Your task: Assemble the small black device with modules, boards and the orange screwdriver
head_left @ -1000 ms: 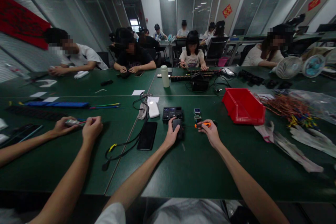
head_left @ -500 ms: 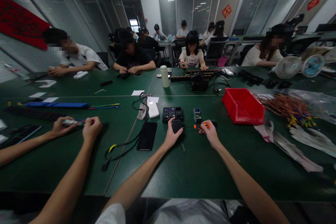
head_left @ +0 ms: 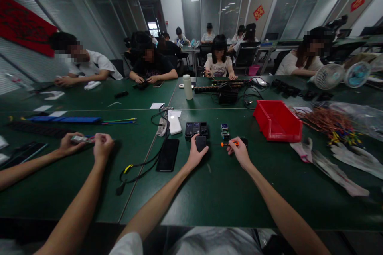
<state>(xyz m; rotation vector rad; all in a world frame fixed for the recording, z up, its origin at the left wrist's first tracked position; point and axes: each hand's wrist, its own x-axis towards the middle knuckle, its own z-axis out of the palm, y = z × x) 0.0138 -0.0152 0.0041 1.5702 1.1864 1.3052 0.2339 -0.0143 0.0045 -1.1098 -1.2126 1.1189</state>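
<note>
My left hand (head_left: 196,153) is closed around a small black box (head_left: 201,143), thumb along its near side. My right hand (head_left: 239,150) grips a screwdriver (head_left: 229,144) by its orange and black handle. The screwdriver lies level, its thin shaft pointing left at the right side of the box; whether the tip touches is too small to tell. Just beyond my left hand sit several black modules (head_left: 191,128) side by side. A pair of small circuit boards (head_left: 225,130) lies beyond the screwdriver. A dark object (head_left: 245,142) is partly hidden behind my right hand.
A red bin (head_left: 278,123) stands to the right, with copper wires (head_left: 332,121) and work gloves (head_left: 329,167) beside it. Left of my hands lie a phone (head_left: 167,155), a black cable (head_left: 140,164) and a white device (head_left: 174,124). A co-worker's hands (head_left: 103,147) work at the left.
My hands, the black box and the screwdriver stay almost in place; the orange handle looks slightly turned. The co-worker's right hand at the left has shifted a little to the left.
</note>
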